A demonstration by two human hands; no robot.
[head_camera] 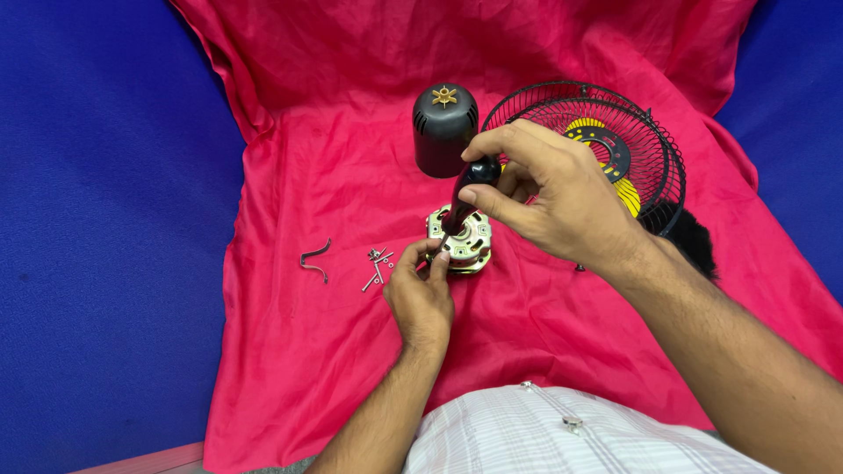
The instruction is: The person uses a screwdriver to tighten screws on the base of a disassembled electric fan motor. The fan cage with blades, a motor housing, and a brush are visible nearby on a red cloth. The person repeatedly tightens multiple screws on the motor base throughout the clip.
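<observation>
Striped shirt (pixel 562 434) at the bottom edge, then the left hand (pixel 420 294) pinching the rim of a small fan motor (pixel 460 239) mid-frame on the red cloth (pixel 334 158). Right hand (pixel 549 193) is wrapped around a black-handled screwdriver (pixel 464 195), tip on the motor. Loose screws (pixel 378 265) sit just left.

We cannot see the tip of the black-handled screwdriver (pixel 463 197), which the fingertips of our left hand (pixel 420 294) hide where they meet the round metal motor core (pixel 460 239), and our right hand (pixel 553 193) covers the top of its handle and part of the black wire fan guard (pixel 597 140) behind. The small silver screws and washers (pixel 378 266) on the red cloth (pixel 334 158) are too tiny to count or sort. Both our forearms run off the lower edge, and the dark bristly thing (pixel 689 237) past the guard stays half hidden.
</observation>
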